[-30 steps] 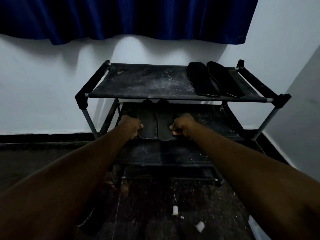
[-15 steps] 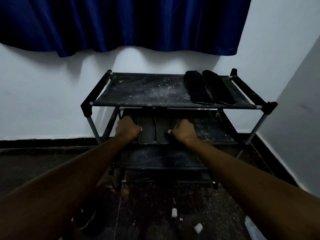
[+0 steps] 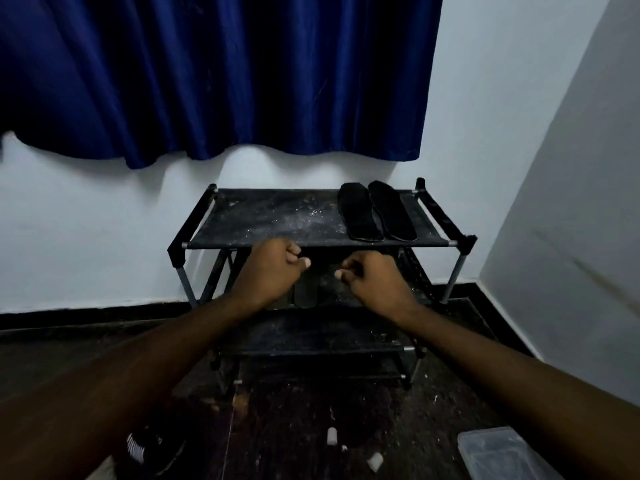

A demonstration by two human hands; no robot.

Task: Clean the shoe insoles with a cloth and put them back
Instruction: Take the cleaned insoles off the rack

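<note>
Two grips: your left hand (image 3: 272, 271) and right hand (image 3: 375, 277), fingers curled together, hold nothing.
Dusty black middle shelf (image 3: 332, 287): flat dark insoles (image 3: 306, 291) lie between your hands.
Top shelf (image 3: 270, 220): second black insole pair (image 3: 360, 213), right end.

Your bare left forearm (image 3: 138, 368) and bare right forearm (image 3: 502, 375) reach forward, angling in toward the middle. Your left hand (image 3: 268, 268) is a fist, fingers curled, thumb tip pointing right, nothing held. Your right hand (image 3: 372, 278) mirrors it, thumb tip pointing left. The fists are near each other, not touching.
</note>
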